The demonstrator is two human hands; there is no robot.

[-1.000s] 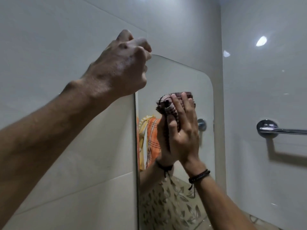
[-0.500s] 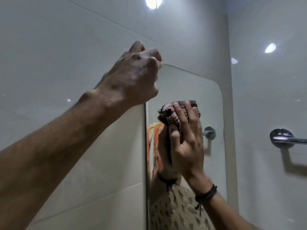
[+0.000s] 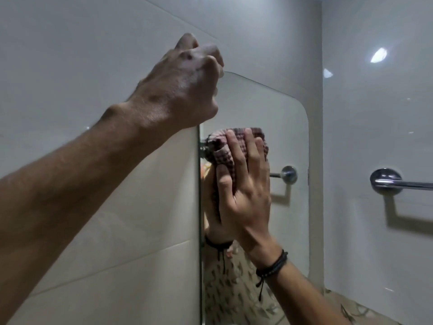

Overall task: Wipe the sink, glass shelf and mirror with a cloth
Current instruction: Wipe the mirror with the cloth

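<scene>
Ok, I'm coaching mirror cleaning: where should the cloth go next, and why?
Probably slide the cloth rightward across the mirror. The right hand presses it on the glass beside the left edge, so most of the glass lies to its right; the left hand is curled at the top left corner, out of that path.

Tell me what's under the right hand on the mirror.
A checked reddish cloth, bunched and pressed against the mirror by the flat fingers of the right hand. The glass beneath the cloth is covered, so its condition cannot be seen.
</scene>
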